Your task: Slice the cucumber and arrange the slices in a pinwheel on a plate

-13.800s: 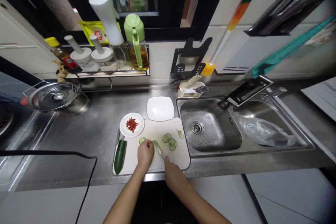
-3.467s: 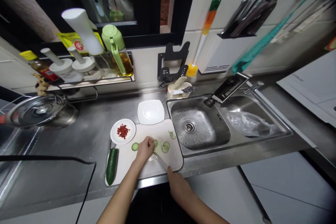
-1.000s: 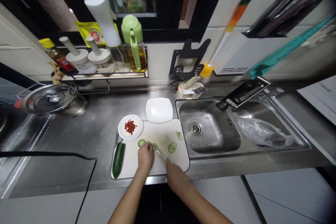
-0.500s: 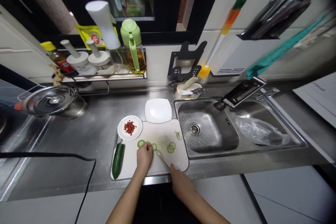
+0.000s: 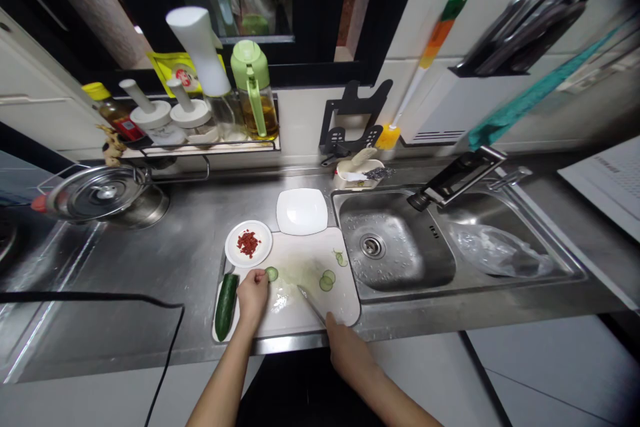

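Observation:
My right hand (image 5: pixel 347 347) is closed round the handle of a knife (image 5: pixel 313 304), its blade pointing up and left over the white cutting board (image 5: pixel 300 320). My left hand (image 5: pixel 253 297) has its fingers pinched together at the edge of a cucumber slice (image 5: pixel 271 273) on the left part of the board. Beside that hand, a dark green cucumber piece (image 5: pixel 227 307) lies along the board's left edge. Two overlapping cucumber slices (image 5: pixel 327 280) rest on the right, with thin green scraps (image 5: pixel 340 257) above them. A wet patch shines mid-board.
A white plate (image 5: pixel 230 247) of chopped red bits overlaps the board's upper left. Behind the board sits a white square dish (image 5: pixel 302 211). The sink (image 5: pixel 400 260) is on the right, a lidded pot (image 5: pixel 140 207) on the left. A black cord (image 5: pixel 175 333) crosses the counter.
My left hand has moved left, towards the cucumber piece. The slice that lay near the knife tip is gone from there. My right hand and the knife have hardly moved.

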Demonstrator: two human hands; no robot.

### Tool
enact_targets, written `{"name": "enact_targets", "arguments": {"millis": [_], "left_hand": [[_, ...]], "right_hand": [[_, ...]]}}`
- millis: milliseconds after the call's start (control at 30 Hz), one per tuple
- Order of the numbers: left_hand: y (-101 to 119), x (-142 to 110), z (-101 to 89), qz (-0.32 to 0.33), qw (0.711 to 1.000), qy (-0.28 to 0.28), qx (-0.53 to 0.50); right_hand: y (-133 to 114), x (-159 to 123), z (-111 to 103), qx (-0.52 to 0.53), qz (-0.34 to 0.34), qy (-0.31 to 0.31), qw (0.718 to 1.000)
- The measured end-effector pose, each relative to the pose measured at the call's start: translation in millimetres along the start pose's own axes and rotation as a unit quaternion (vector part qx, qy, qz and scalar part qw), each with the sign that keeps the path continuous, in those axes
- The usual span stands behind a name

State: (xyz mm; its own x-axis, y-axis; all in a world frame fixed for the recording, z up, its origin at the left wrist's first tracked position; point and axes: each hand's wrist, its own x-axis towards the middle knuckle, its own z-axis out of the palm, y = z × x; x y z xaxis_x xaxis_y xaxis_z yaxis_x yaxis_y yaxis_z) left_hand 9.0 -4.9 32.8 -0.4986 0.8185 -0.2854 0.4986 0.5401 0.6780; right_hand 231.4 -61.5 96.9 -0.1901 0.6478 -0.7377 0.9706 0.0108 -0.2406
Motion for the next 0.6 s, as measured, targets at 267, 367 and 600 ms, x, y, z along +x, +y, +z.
{"name": "enact_targets", "arguments": {"millis": [267,367,600], "left_hand": [[-0.7,0.4,5.0,0.071,0.996,0.029,0.035],[21.5,-1.7,16.4,0.117,0.992,-0.051,0.017],[93.6,-17.0,66.6,0.261,0.900,-0.294,0.188]], "right_hand": [[-3.3,-4.5,-3.3,-0.002,0.005,-0.002,1.000],[-3.3,-5.1,-1.5,-0.005,0.000,0.011,1.000],[-5.0,-2.5,4.2,-0.032,0.011,0.013,0.999]]}}
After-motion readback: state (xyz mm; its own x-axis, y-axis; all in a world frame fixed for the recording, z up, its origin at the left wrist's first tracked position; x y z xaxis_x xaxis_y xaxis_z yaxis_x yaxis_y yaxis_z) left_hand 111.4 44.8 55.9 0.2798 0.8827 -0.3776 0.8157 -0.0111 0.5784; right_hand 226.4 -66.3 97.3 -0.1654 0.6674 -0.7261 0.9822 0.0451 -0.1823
